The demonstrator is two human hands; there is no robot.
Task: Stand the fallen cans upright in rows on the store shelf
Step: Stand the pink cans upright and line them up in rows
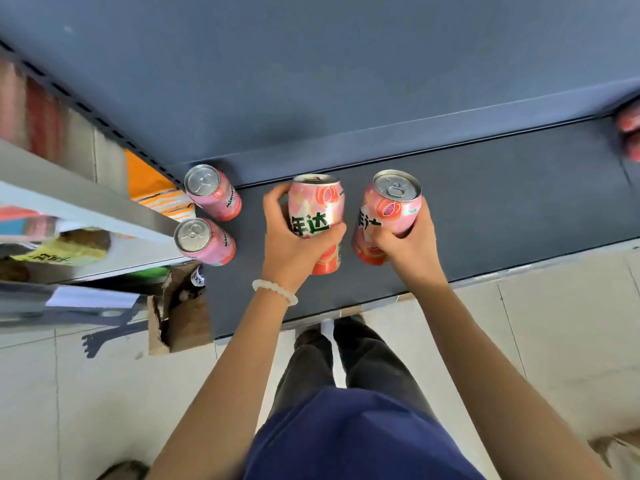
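Pink cans with a guava print sit on the dark grey shelf [502,209] in front of you. Your left hand [294,244] wraps its fingers [277,199] and thumb round the middle can [317,206], which stands near the centre of the shelf. Your right hand [405,244] grips the right can [393,209] low on its side; that can tilts, its silver top leaning away from you. The two held cans are just beside each other. Two more upright cans stand at the shelf's left end, the back can [213,192] and the front can [204,242] close together. A white bead bracelet [275,291] circles your left wrist. A torn cardboard box [176,306] sits by the shelf's left corner.
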